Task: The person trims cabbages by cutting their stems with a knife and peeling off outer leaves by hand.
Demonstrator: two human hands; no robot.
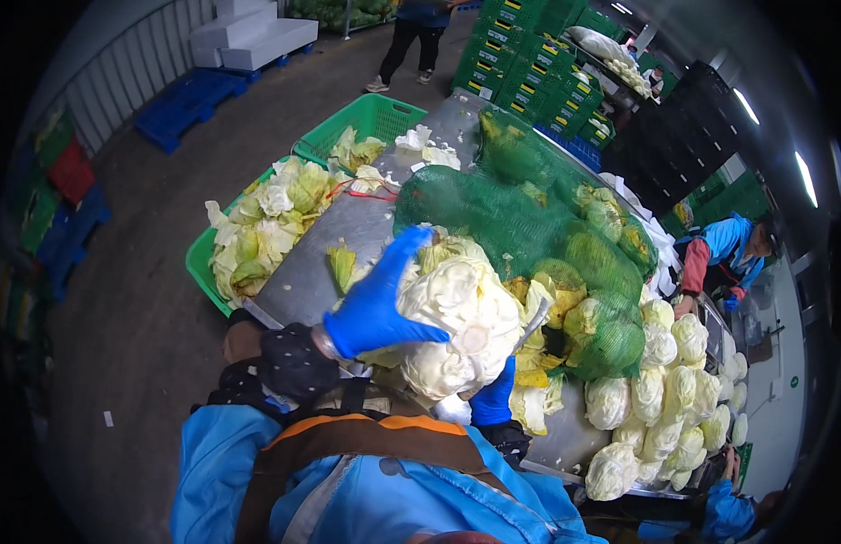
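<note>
My left hand (386,302), in a blue glove, grips the left side of a pale trimmed cabbage head (464,319) with thumb and fingers spread over it. The cabbage's cut stem end faces up towards me. My right hand (495,398), also blue-gloved, is partly hidden below the cabbage's right side and holds a knife, whose curved grey blade (534,325) sticks up beside the head. Beyond the cabbage, a green mesh sack (488,211) with cabbages in it lies on the metal table (305,272). Loose yellowed leaves (532,367) lie to the right.
Green crates of discarded leaves (206,275) (393,112) stand along the table's left edge. Many trimmed cabbages (665,401) are piled at the right, where a co-worker in blue (726,248) reaches in. Stacked green crates (522,68) stand beyond; another person (413,41) stands on the floor.
</note>
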